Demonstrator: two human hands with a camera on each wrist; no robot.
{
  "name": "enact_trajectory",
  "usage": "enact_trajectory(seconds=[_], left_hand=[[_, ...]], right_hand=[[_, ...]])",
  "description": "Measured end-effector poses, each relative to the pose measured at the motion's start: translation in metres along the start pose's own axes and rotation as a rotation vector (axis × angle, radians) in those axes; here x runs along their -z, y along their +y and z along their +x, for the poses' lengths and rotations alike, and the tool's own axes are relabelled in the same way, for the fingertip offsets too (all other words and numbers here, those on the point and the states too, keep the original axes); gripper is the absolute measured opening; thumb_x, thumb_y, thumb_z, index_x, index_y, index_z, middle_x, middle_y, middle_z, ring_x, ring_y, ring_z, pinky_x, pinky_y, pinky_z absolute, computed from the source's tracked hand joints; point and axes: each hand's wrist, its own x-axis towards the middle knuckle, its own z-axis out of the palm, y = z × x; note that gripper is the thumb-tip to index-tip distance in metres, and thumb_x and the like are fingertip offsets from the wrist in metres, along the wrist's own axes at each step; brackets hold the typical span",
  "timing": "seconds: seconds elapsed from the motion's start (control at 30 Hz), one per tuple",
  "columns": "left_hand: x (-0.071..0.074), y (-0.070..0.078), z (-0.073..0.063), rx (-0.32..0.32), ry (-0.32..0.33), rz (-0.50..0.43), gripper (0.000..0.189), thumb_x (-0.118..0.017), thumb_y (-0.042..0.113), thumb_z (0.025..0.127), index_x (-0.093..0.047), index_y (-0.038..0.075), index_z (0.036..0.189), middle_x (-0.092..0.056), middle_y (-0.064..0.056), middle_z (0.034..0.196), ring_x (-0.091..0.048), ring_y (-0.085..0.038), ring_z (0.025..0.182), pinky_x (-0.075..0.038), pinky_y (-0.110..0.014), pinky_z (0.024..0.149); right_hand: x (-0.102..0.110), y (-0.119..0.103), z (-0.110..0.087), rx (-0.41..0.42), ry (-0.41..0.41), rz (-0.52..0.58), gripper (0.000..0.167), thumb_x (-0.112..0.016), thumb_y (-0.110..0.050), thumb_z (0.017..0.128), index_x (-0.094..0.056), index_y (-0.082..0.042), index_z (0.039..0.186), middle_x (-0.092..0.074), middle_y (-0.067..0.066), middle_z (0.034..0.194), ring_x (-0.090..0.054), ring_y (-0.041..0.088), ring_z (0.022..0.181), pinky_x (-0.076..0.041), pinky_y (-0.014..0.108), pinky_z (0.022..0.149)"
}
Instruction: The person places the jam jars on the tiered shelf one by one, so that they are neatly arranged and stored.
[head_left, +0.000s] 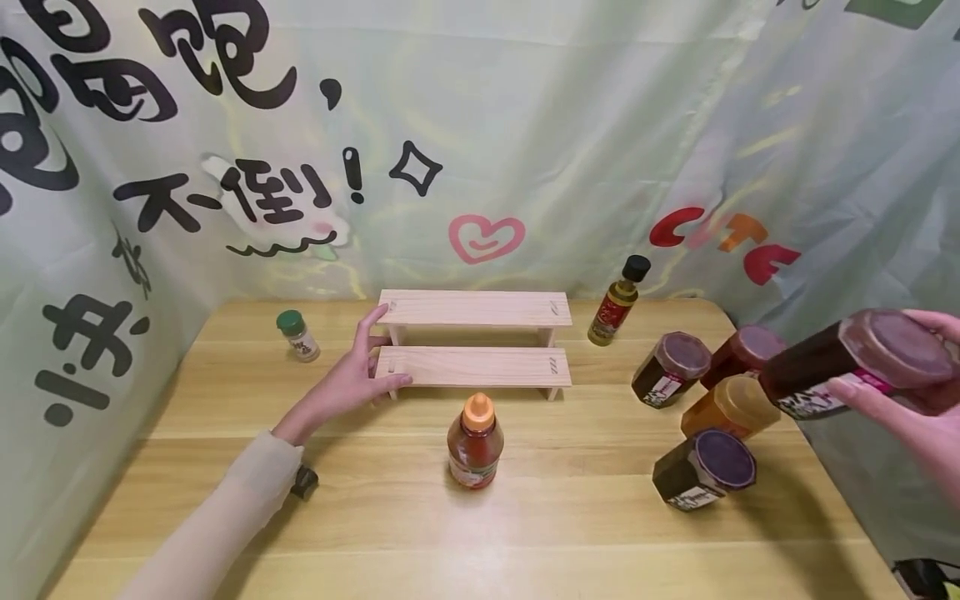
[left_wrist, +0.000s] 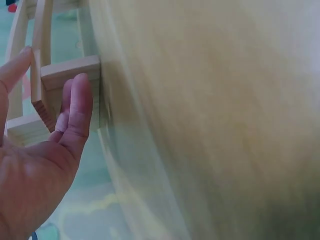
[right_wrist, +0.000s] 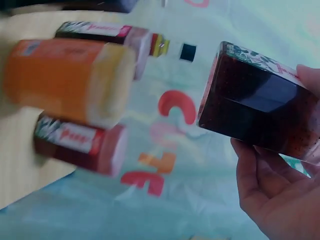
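My left hand [head_left: 348, 371] touches the left end of a two-step wooden rack [head_left: 472, 367], its thumb on the lower step and a finger at the upper step's corner. In the left wrist view, the fingers [left_wrist: 79, 107] lie extended along the rack's end. At the far right, my right hand [head_left: 911, 417] grips a dark jam jar [head_left: 817, 367] with a pinkish lid, tilted and raised above the table. In the right wrist view, the thumb and fingers go round the jar [right_wrist: 255, 102]. An orange-capped sauce bottle [head_left: 476, 446] stands before the rack.
Right of the rack are a dark jar [head_left: 670, 371], a red jar [head_left: 738, 358], an orange jar [head_left: 727, 408] and a purple-lidded jar [head_left: 701, 471]. A black-capped bottle [head_left: 615, 308] stands behind them. A green-capped shaker [head_left: 298, 337] is at left. Printed cloth [head_left: 585, 167] surrounds the table.
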Motion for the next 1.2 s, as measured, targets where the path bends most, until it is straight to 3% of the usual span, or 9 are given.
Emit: enact_trajectory(seconds=[0.1,0.27,0.33,0.47,0.6,0.73,0.93,1.1,1.2], left_hand=[[0.0,0.0,0.0,0.003,0.006,0.008,0.12,-0.087,0.016,0.097,0.002,0.052,0.17,-0.027,-0.037,0.167,-0.074,-0.04,0.09,-0.062,-0.049,0.052],[-0.002,-0.004,0.002,-0.017,0.013,0.027,0.117,-0.085,0.017,0.099,0.002,0.051,0.17,-0.026,-0.036,0.167,-0.064,-0.054,0.123,-0.064,-0.046,0.057],[-0.002,-0.005,0.002,-0.032,0.013,0.039,0.115,-0.083,0.016,0.1,0.002,0.05,0.17,-0.026,-0.036,0.167,-0.061,-0.056,0.128,-0.062,-0.042,0.055],[-0.003,-0.005,0.002,-0.049,0.007,0.02,0.11,-0.078,0.012,0.104,0.001,0.049,0.17,-0.026,-0.035,0.168,-0.071,-0.047,0.094,-0.058,-0.039,0.049],[-0.002,-0.006,0.001,-0.059,0.001,-0.031,0.106,-0.071,0.006,0.107,0.0,0.05,0.171,-0.025,-0.034,0.169,-0.056,-0.03,0.061,-0.056,-0.042,0.045],[0.001,-0.006,0.0,-0.064,-0.002,-0.057,0.102,-0.068,0.004,0.108,-0.003,0.052,0.171,-0.023,-0.033,0.171,-0.051,-0.02,0.06,-0.056,-0.04,0.046],[0.004,-0.005,0.001,-0.072,-0.019,-0.054,0.099,-0.064,0.004,0.11,-0.003,0.05,0.172,-0.021,-0.033,0.171,-0.056,-0.032,0.063,-0.057,-0.041,0.05],[0.007,-0.007,-0.001,-0.058,-0.017,-0.037,0.097,-0.064,0.006,0.11,-0.004,0.053,0.171,-0.026,-0.031,0.17,-0.057,-0.033,0.068,-0.059,-0.042,0.052],[0.008,-0.008,-0.002,-0.047,-0.001,-0.008,0.097,-0.066,0.009,0.11,-0.006,0.054,0.171,-0.036,-0.032,0.16,-0.056,-0.029,0.067,-0.059,-0.043,0.051]], right_hand=[[-0.015,-0.01,0.007,-0.01,-0.03,-0.185,0.092,-0.076,0.028,0.082,-0.048,-0.016,0.158,-0.061,-0.004,0.129,-0.066,-0.002,0.103,-0.051,0.006,0.084],[-0.042,-0.025,0.018,-0.05,-0.142,-0.279,0.097,-0.084,0.013,0.088,-0.038,-0.024,0.164,-0.054,-0.005,0.135,-0.064,0.003,0.104,-0.054,0.007,0.078],[-0.054,-0.03,0.022,-0.056,-0.192,-0.278,0.097,-0.085,0.007,0.09,-0.035,-0.027,0.166,-0.051,-0.003,0.138,-0.063,0.008,0.105,-0.056,0.011,0.075],[-0.08,-0.037,0.032,-0.046,-0.275,-0.191,0.095,-0.084,0.007,0.091,-0.035,-0.026,0.166,-0.053,0.005,0.141,-0.064,0.016,0.109,-0.059,0.016,0.074],[-0.107,-0.04,0.043,-0.018,-0.334,-0.149,0.093,-0.086,0.006,0.09,-0.038,-0.025,0.164,-0.055,0.006,0.139,-0.064,0.017,0.111,-0.057,0.015,0.074],[-0.13,-0.043,0.05,0.008,-0.382,-0.165,0.091,-0.088,-0.001,0.092,-0.039,-0.027,0.163,-0.059,0.006,0.139,-0.065,0.018,0.114,-0.057,0.017,0.079],[-0.164,-0.045,0.063,0.037,-0.416,-0.101,0.087,-0.089,-0.004,0.091,-0.041,-0.026,0.161,-0.062,0.006,0.135,-0.066,0.02,0.114,-0.055,0.018,0.088],[-0.192,-0.044,0.069,0.06,-0.432,-0.045,0.083,-0.088,-0.006,0.092,-0.042,-0.023,0.16,-0.062,0.007,0.134,-0.066,0.024,0.11,-0.057,0.02,0.084],[-0.208,-0.044,0.073,0.06,-0.441,-0.007,0.081,-0.088,-0.01,0.093,-0.043,-0.024,0.159,-0.064,0.009,0.135,-0.067,0.025,0.111,-0.058,0.023,0.081]])
